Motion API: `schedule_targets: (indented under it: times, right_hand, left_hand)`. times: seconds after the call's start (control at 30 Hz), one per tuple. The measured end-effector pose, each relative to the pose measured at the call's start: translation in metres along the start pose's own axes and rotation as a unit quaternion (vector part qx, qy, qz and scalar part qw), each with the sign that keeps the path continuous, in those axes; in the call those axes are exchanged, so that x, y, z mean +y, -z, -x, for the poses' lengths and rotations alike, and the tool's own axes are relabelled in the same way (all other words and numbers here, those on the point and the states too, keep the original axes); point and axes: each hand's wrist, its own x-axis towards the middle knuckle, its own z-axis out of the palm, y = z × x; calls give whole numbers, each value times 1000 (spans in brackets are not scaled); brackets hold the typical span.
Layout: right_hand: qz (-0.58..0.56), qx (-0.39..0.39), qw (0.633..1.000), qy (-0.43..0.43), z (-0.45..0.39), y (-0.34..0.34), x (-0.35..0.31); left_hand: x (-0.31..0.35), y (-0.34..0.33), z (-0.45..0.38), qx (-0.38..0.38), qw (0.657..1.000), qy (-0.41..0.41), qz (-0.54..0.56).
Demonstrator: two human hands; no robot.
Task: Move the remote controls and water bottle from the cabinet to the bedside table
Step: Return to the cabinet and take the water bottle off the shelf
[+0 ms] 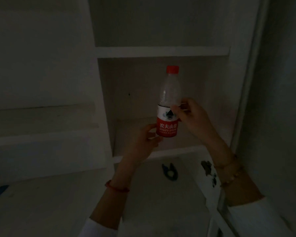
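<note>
Water bottle (168,106) upright, lifted in front of open cabinet shelf (161,152). Left hand (144,141) closed on label base, right hand (190,117) pinching mid-body. Step: bottle carry-off. Next: turn toward bedside table, not visible. No remotes seen; dim light.

I see the water bottle (168,101) is clear, glossy plastic with a smooth red plastic cap (172,69) and a shiny printed label (167,124). The cabinet (161,52) looks like matt white painted board.
</note>
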Motion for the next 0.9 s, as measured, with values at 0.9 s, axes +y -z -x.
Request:
schedule_targets:
  times: [0.9]
  right_hand:
    - [-139, -265, 954, -2, 173, -110, -30]
  left_hand:
    - [-70, 46, 257, 229, 962, 147, 11]
